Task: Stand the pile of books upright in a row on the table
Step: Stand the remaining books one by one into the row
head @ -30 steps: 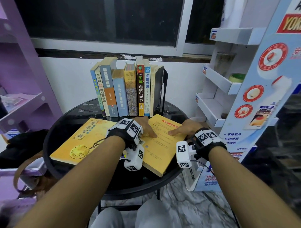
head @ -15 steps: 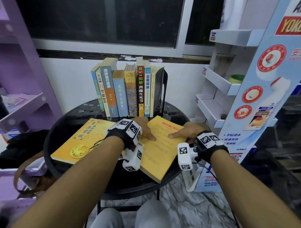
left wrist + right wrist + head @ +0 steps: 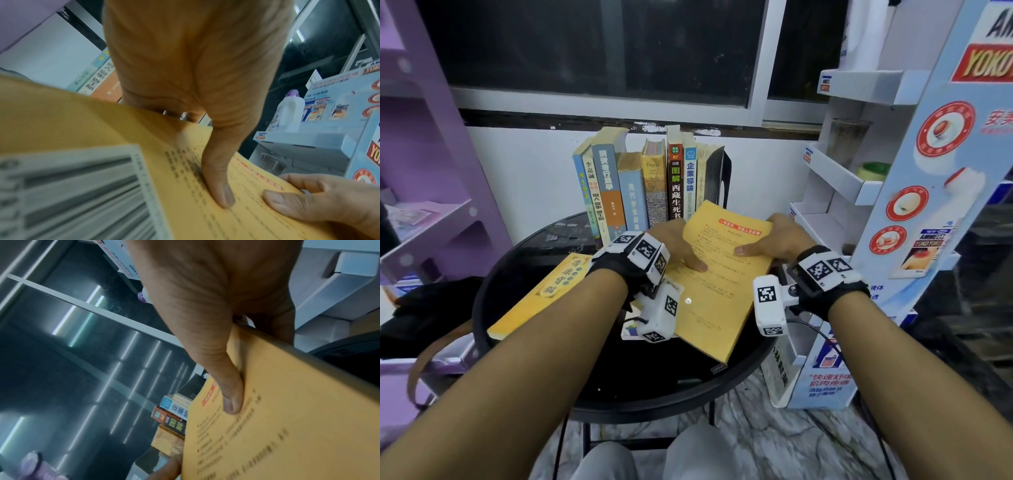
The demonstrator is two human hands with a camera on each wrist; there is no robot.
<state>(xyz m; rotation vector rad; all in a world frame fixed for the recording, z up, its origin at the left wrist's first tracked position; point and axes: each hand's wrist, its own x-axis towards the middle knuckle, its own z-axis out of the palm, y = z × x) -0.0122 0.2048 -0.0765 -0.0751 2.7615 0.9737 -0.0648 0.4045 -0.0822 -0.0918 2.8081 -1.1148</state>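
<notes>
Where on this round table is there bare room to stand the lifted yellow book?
Bare black top shows left of the upright row, behind the flat yellow book, and along the table near rim. The middle is crowded: both hands grip the lifted book; the bookend closes the row's right.

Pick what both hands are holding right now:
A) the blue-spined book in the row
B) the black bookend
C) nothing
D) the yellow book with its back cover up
D: the left hand and right hand each pinch the yellow book, thumbs on its cover.
</notes>
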